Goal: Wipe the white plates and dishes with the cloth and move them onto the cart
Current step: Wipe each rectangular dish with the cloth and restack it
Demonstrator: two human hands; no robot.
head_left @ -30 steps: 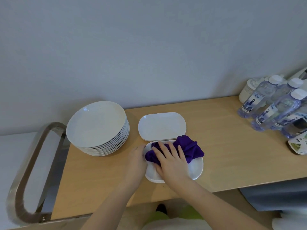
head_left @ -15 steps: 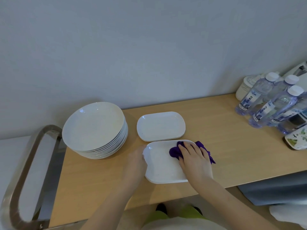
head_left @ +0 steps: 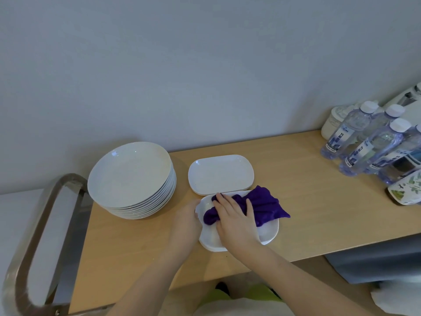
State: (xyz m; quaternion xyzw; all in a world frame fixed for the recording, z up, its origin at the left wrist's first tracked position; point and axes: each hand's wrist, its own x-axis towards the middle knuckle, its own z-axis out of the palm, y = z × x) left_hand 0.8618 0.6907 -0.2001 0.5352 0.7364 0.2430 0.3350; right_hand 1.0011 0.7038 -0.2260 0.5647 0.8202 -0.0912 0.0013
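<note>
A white rectangular dish (head_left: 270,233) lies near the front edge of the wooden table (head_left: 319,213). My right hand (head_left: 237,221) presses a purple cloth (head_left: 264,207) flat onto the dish, fingers spread over its left half. My left hand (head_left: 185,224) holds the dish's left rim. Behind it lies a small stack of white rectangular dishes (head_left: 220,174). To the left stands a tall stack of round white plates (head_left: 131,176).
A metal cart handle (head_left: 38,236) loops at the left end of the table. Several water bottles (head_left: 369,144), a white jar (head_left: 335,120) and a printed packet (head_left: 405,190) crowd the right end. A grey wall rises behind.
My right hand slid the cloth from the dish's right side back to its left side. The left hand kept its hold on the rim.
</note>
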